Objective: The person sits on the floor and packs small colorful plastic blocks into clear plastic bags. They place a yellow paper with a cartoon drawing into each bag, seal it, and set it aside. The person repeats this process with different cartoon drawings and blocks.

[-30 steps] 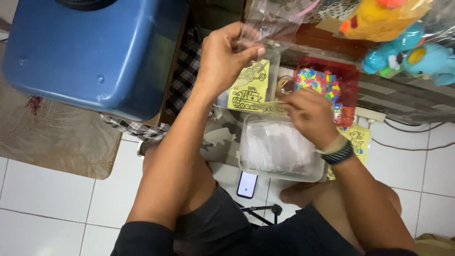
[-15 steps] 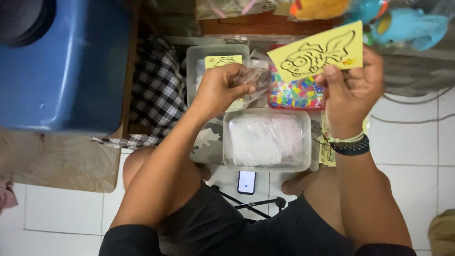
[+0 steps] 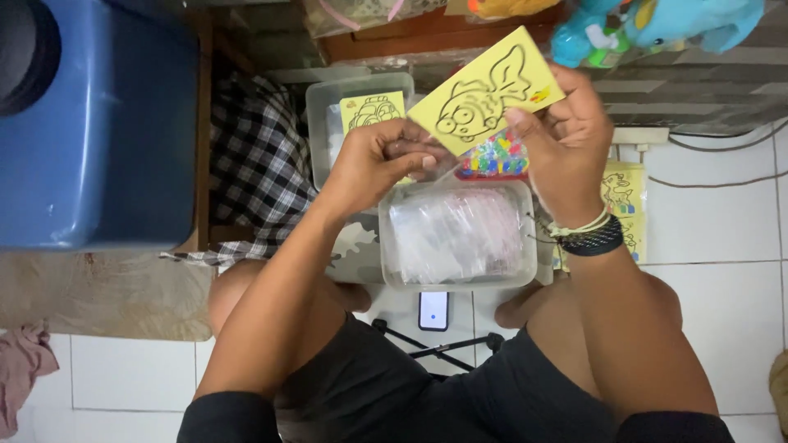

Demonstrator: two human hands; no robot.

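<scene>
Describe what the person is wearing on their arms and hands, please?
Both arms are bare from shoulder to fingertips, with no gloves and no rings that can be seen. The left hand and its wrist carry nothing. At the wrist of the right hand sit a dark braided bracelet and thin pale cord bands. Black sleeve edges show at the shoulders.

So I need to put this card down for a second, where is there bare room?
Bare white tile lies right of the yellow sheets, below the cable. It is crowded ahead: the clear tub of bags, the bead tray, the back tub. The right hand holds the fish card.
</scene>
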